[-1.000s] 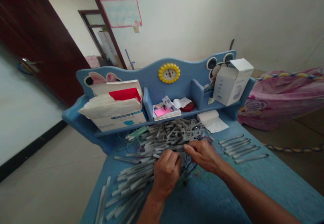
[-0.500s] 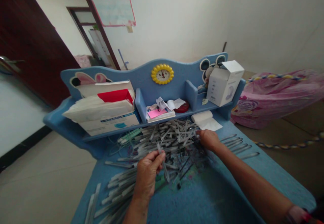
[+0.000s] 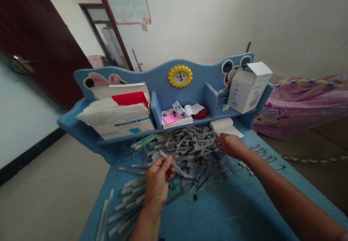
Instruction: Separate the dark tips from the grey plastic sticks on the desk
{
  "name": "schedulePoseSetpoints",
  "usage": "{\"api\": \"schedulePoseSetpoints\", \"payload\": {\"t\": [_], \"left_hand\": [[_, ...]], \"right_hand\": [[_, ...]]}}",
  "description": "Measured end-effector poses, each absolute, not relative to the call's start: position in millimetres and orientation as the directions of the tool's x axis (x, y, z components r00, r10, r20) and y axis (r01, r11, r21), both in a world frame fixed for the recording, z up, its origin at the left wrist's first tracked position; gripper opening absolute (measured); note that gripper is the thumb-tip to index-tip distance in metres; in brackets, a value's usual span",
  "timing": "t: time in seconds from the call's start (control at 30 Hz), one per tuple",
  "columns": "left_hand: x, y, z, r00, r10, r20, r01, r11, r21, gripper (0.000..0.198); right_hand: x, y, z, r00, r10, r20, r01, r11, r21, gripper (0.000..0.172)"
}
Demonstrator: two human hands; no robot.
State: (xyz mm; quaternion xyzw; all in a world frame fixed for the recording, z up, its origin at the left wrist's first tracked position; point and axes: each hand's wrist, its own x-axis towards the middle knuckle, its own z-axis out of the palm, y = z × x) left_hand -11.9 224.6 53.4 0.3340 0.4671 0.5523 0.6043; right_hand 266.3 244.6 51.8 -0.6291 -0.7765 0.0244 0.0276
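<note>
I see the person's two hands apart now, over a blue bench strewn with slim grey tubes. The left hand is raised a little above the clutter. Its grip is closed, thumb against fingertips, on a single grey tube. That tube slants from upper left down to the right, and its lower end hangs just over the loose pile in the middle of the bench.

The right hand lies at the pile's far right edge, just beside a folded white paper. Its fingers curl down into the tubes, and I cannot tell whether its grip has closed on anything.

A second ago both hands were pressed together at the centre of the pile. Since then the left has come away with one tube separated from the rest, while the right has moved outward to the right edge. I judge that one piece is now singled out and in hand, and that the right hand is among the others.

Half a second ago the held tube hung more steeply, nearly straight down. It now lies flatter and points toward the right hand. The right hand has barely moved in that half second.

Sorted rows of tubes lie near the bench's left edge, and a second row shows beyond the right forearm. A shelf stands behind with a yellow clock.
</note>
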Motion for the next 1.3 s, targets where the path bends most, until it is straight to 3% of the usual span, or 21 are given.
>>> {"api": "schedulePoseSetpoints", "payload": {"t": [0.03, 0.07, 0.17, 0.23, 0.3, 0.57, 0.7, 0.87, 1.0, 1.3], "left_hand": [[-12, 224, 54, -0.045, 0.981, -0.188, -0.383, 0.157, 0.91, 0.025], [-11, 224, 56, -0.043, 0.983, -0.177, -0.404, 0.145, 0.903, 0.024], [-7, 222, 59, -0.024, 0.991, -0.133, -0.435, 0.11, 0.894, 0.022], [-5, 220, 60, -0.005, 0.994, -0.109, -0.447, 0.095, 0.89, 0.02], [-4, 218, 60, 0.012, 0.996, -0.091, -0.458, 0.086, 0.885, 0.018], [-5, 212, 60, 0.017, 0.996, -0.083, -0.505, 0.08, 0.859, 0.018], [-5, 212, 60, 0.024, 0.996, -0.086, -0.52, 0.086, 0.85, 0.019], [-2, 212, 61, 0.021, 0.996, -0.09, -0.511, 0.087, 0.855, 0.02], [0, 210, 60, 0.024, 0.996, -0.088, -0.495, 0.089, 0.864, 0.02], [0, 210, 57, 0.02, 0.996, -0.089, -0.455, 0.089, 0.886, 0.022]], "right_hand": [[262, 235, 52, -0.217, 0.975, 0.05, 0.964, 0.222, -0.143, 0.022], [257, 225, 52, -0.212, 0.969, 0.128, 0.917, 0.242, -0.317, 0.019], [232, 199, 46, -0.198, 0.969, 0.15, 0.56, 0.238, -0.793, 0.01], [215, 186, 41, -0.202, 0.976, 0.087, 0.281, 0.143, -0.949, 0.01], [202, 178, 37, -0.201, 0.979, 0.045, 0.062, 0.059, -0.996, 0.011], [175, 168, 33, -0.107, 0.993, 0.043, -0.439, -0.008, -0.898, 0.013], [169, 166, 27, 0.012, 1.0, -0.019, -0.589, -0.008, -0.808, 0.01], [162, 163, 21, 0.0, 0.994, -0.11, -0.765, -0.071, -0.64, 0.014], [154, 163, 22, 0.008, 0.994, -0.112, -0.826, -0.057, -0.561, 0.017], [148, 164, 16, -0.001, 0.993, -0.121, -0.808, -0.072, -0.585, 0.019]]}}
